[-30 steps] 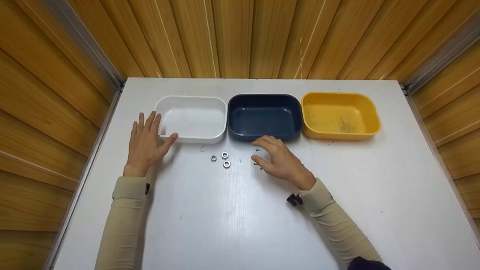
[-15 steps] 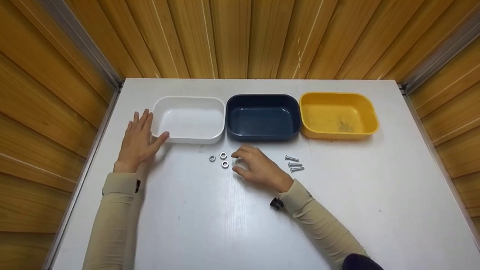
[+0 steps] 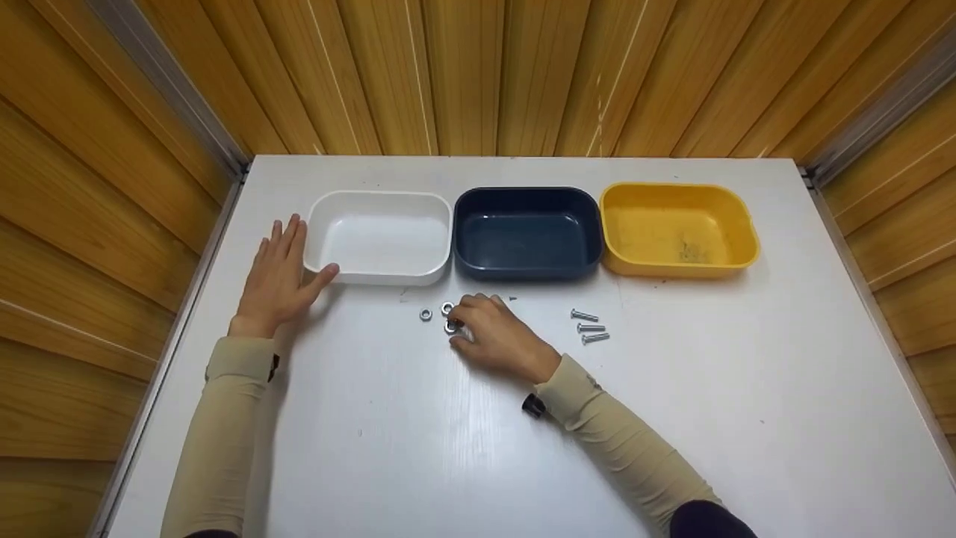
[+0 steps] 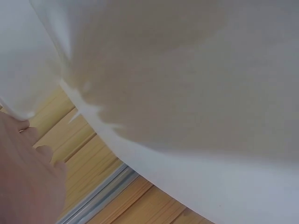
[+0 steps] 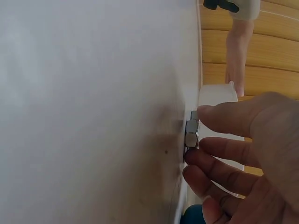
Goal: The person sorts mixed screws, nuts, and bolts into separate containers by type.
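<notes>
The right hand (image 3: 497,336) holds its thumb and fingertips apart about the nearest nut (image 5: 191,139); contact is unclear. The right wrist view shows the nut's flat sides, partly finger-covered from the head. Straight-fingered, the left hand (image 3: 275,288) lies at the white tray (image 3: 381,278).

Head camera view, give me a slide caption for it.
Right hand at the nuts, left hand by the white tray, three bolts lying apart.
</notes>
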The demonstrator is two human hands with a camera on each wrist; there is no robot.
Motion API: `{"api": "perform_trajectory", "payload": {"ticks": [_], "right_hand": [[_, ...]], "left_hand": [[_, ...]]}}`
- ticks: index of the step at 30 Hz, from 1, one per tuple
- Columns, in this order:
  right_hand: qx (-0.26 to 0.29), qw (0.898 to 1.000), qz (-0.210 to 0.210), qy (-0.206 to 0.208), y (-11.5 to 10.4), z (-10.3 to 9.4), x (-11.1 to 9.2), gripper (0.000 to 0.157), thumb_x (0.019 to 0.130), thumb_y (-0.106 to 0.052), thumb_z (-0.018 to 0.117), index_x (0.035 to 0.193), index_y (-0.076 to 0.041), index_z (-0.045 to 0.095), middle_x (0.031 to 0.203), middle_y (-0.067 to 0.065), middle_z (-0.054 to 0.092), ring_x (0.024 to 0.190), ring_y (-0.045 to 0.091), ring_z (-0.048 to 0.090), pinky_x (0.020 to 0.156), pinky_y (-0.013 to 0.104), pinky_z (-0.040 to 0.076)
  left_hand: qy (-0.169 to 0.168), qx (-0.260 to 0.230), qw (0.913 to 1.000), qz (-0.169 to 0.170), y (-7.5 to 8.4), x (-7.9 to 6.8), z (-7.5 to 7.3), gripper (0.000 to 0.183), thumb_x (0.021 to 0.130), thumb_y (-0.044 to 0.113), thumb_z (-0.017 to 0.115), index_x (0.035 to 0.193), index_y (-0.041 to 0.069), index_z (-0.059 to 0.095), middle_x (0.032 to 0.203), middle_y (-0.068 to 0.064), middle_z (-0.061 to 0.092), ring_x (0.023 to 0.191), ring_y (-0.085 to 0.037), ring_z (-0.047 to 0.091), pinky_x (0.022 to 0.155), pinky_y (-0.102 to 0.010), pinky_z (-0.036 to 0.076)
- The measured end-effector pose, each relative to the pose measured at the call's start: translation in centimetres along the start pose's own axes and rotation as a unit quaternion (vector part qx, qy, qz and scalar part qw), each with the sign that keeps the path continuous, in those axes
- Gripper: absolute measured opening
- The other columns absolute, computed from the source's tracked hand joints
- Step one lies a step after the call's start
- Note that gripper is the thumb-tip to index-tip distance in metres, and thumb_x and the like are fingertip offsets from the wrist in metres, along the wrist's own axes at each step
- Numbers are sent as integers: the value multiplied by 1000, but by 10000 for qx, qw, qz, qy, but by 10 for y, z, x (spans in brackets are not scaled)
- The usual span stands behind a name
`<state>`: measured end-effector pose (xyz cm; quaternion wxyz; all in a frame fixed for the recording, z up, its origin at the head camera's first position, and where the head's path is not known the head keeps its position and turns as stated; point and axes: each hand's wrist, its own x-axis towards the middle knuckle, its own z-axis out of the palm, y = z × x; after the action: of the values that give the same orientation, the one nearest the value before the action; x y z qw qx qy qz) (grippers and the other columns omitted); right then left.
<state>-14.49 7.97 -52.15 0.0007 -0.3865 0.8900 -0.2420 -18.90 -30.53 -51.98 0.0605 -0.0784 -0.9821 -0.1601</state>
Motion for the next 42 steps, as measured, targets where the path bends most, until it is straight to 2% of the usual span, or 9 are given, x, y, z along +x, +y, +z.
{"api": "perform_trajectory", "payload": {"ticks": [4, 13, 20, 27, 31, 36, 42], "right_hand": [[-175, 9998, 74, -19, -4, 2, 5, 10, 89, -22, 71, 95, -14, 70, 90, -4, 63, 87, 17, 58, 79, 37, 45], [-202, 9995, 118, -194, -14, 12, 10, 6, 89, -21, 69, 90, -15, 70, 86, -4, 60, 83, 17, 56, 77, 35, 43], [-490, 9987, 73, -129, -14, 10, 10, 7, 93, -20, 69, 96, -14, 68, 91, -1, 61, 85, 21, 57, 77, 38, 45], [-719, 9970, 134, -267, -13, 6, 10, 10, 95, -21, 68, 99, -13, 65, 93, 1, 61, 86, 23, 58, 76, 38, 44], [-813, 9962, 109, -293, -14, 1, 10, 13, 95, -21, 68, 101, -12, 61, 93, 1, 60, 84, 23, 57, 76, 37, 44], [-669, 9973, 6, -300, -16, -12, 14, 12, 94, -16, 66, 103, -10, 61, 95, 2, 61, 85, 23, 57, 79, 37, 46], [-512, 9979, -215, -318, -20, -31, 24, 10, 88, -12, 59, 96, -8, 63, 92, 4, 61, 85, 20, 62, 80, 37, 54]], "left_hand": [[-33, 65, 9999, 85, -2, 1, -2, 99, 94, 70, 44, 160, 4, 13, 168, -12, 8, 155, -35, 1, 124, -53, 4], [-31, 130, 9996, 237, -10, -6, -4, 95, 95, 67, 45, 160, 5, 14, 168, -11, 9, 155, -35, 3, 124, -53, 5], [49, -20, 9996, 278, -7, -2, -1, 95, 95, 66, 46, 160, 5, 14, 168, -11, 10, 155, -32, 3, 124, -52, 5], [7, -39, 9998, 217, -1, 4, -1, 96, 95, 67, 45, 160, 4, 12, 168, -13, 10, 155, -33, 3, 124, -51, 6], [-11, -66, 9998, 168, 1, 5, 0, 97, 95, 67, 45, 160, 3, 11, 168, -14, 9, 155, -33, 2, 124, -52, 6], [27, -71, 9999, 145, 4, 8, 1, 98, 95, 68, 45, 160, 3, 12, 168, -14, 10, 155, -33, 1, 124, -53, 7], [75, -115, 9998, 136, 5, 6, 6, 99, 94, 67, 47, 160, 1, 13, 167, -16, 11, 154, -36, 5, 124, -54, 10]]}}
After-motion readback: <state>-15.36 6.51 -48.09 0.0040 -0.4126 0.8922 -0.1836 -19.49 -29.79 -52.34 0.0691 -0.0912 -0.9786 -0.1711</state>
